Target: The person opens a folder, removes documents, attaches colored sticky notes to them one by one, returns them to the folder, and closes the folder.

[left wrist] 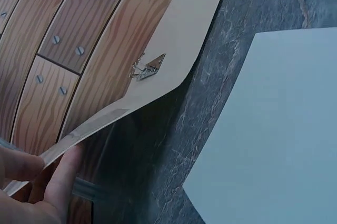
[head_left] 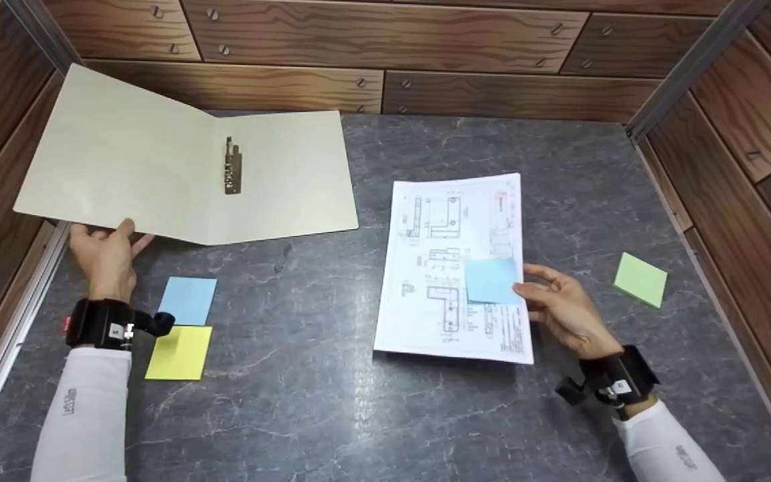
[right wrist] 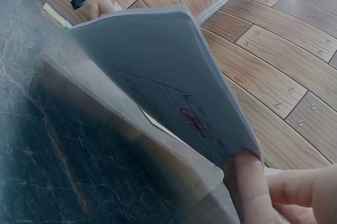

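Observation:
My left hand (head_left: 106,258) pinches the near edge of the cream folder's left cover (head_left: 118,154), thumb on top and fingers beneath. The folder lies spread wide, that cover raised off the table, and a metal clip (head_left: 233,167) sits by its spine. On the right, my right hand (head_left: 563,308) grips a stack of printed drawing sheets (head_left: 419,268) by the right edge. A blue sticky note (head_left: 490,281) lies on the top sheet, beside my thumb. In the right wrist view the sheets (right wrist: 152,50) are lifted and tilted, with a red stamp on the underside.
Near my left wrist lie a blue sticky pad (head_left: 188,300) and a yellow sticky pad (head_left: 179,355). A green sticky pad (head_left: 641,280) is off to the right. Wood-patterned walls (head_left: 292,40) border the dark marbled table (head_left: 292,402) at the back and sides.

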### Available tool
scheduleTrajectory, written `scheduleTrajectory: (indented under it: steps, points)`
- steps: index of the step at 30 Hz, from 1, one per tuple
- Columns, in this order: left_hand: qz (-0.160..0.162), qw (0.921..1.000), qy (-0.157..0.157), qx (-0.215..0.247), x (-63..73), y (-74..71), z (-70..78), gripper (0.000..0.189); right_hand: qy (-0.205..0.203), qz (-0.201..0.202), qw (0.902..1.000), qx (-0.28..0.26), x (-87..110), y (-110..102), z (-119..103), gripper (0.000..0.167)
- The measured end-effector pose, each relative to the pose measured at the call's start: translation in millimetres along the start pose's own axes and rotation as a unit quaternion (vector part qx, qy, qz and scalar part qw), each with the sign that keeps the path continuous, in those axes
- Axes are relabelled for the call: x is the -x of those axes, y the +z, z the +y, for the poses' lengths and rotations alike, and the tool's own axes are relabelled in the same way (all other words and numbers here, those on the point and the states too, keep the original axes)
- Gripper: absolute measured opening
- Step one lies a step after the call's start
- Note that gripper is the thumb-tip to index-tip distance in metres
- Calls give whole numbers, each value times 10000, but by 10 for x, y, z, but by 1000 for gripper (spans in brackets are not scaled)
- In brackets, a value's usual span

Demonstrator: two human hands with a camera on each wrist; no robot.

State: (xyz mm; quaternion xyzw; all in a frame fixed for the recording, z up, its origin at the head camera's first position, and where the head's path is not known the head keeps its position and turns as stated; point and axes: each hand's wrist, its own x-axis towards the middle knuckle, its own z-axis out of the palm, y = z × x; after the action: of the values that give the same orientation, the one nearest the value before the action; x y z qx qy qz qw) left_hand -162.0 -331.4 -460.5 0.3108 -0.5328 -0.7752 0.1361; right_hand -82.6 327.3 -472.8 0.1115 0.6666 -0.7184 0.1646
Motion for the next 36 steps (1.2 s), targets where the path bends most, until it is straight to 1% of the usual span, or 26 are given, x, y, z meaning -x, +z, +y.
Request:
scheduleTrajectory:
  steps: [3,6,9,12,14,18,20,22,25,27,33,36]
  points:
    - [-63,9998,27,-177,60,30,-38,59,-28,-13,10000,-8,0,-3,-7,46]
    - [-103,9998,72,-155,118,71,-73,63,-48,13,10000,-18,-3,-3,-7,41]
    - [-129,9998,141,-76,174,122,-108,62,-64,-9,10000,-42,0,-6,-10,39]
    - [-134,9997,205,-99,234,157,-154,59,-66,12,10000,-72,0,-12,-14,38]
    - [-170,9995,244,-85,278,172,-190,59,-62,20,10000,-70,-1,-16,-16,40]
    - [-331,9984,432,-131,373,200,-261,71,-72,55,10000,-5,-12,-32,-17,50]
    - [-426,9976,514,-180,417,220,-290,74,-77,78,9999,-11,-18,-34,-22,56]
    - [-473,9972,536,-221,458,246,-311,68,-74,105,9999,-2,-28,-38,-23,57]
    - [-498,9972,483,-285,518,289,-343,48,-28,139,9999,-60,-41,-42,-31,59]
    - [-524,9971,446,-330,553,312,-368,39,-14,144,9999,-44,-46,-49,-37,58]
    - [-665,9955,350,-572,679,375,-446,34,-39,198,9998,-68,-59,-83,-37,47]
    - [-762,9945,273,-665,758,418,-476,36,-41,202,9998,-58,-67,-107,-36,48]
